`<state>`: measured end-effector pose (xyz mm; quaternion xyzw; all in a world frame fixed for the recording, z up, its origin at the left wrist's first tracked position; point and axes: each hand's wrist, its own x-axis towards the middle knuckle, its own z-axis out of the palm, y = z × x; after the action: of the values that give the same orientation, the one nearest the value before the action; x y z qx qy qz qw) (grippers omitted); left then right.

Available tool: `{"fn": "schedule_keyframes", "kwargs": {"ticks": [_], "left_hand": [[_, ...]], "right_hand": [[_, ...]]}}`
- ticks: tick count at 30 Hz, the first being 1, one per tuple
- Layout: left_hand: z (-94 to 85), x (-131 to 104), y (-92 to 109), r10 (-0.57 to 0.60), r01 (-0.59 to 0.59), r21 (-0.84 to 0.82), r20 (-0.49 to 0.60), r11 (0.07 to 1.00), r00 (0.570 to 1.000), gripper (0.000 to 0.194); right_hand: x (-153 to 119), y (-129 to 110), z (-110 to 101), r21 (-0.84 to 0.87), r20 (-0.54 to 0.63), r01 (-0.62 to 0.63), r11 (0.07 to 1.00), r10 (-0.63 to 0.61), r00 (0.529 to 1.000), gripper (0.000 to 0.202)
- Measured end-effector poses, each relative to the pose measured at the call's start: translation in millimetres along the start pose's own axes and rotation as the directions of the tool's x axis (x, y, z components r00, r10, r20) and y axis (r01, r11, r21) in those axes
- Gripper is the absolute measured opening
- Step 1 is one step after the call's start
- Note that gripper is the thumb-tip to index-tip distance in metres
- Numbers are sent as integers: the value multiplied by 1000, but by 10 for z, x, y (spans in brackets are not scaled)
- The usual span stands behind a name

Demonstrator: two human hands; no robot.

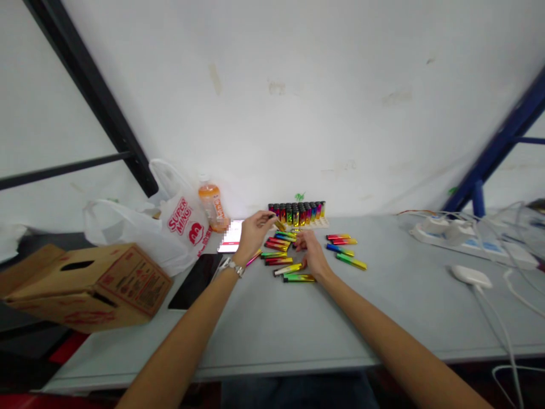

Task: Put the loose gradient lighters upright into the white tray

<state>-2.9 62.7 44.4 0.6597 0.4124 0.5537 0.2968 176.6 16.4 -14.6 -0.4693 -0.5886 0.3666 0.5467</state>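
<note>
My left hand (252,232), with a watch at the wrist, pinches a gold-coloured lighter (279,225) in front of the rack. My right hand (313,253) is low over the table with its fingers curled beside the loose lighters; what they hold, if anything, is hidden. Several shiny two-coloured lighters (279,261) lie in a loose column between my hands. To the right of my right hand lie 3 more, the nearest a green and yellow lighter (351,261). Behind them, many lighters stand upright in rows in a pale rack (324,222) against the wall.
On the left are a cardboard box (134,278), a white plastic bag (170,227), an orange drink bottle (212,205), a dark tablet (196,283) and a lit phone (230,241). A power strip (472,243) with cables and a white charger (472,276) occupy the right.
</note>
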Motion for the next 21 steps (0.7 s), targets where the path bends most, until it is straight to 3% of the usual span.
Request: {"fn": "schedule_keyframes", "kwargs": {"ticks": [3,7,12,18,21], "left_hand": [[-157,337,-90,29,-28,140,-3,990,1000,22],[-164,610,-234,34,-60,279,96,958,995,16],[-105,763,-341,10,-68,329,175,942,985,15],[-224,917,-416,-35,-98,384,324,918,945,21],[-253,896,-462,-8,-140,410,339,901,941,22]], "right_hand": [[-8,-39,11,64,-15,-52,997,53,998,50],[-50,-110,22,86,32,-63,994,61,998,51],[-66,-134,19,97,53,-97,991,92,994,56],[-68,-157,12,93,69,-102,990,95,993,57],[-62,-143,16,100,67,-102,990,95,993,56]]}}
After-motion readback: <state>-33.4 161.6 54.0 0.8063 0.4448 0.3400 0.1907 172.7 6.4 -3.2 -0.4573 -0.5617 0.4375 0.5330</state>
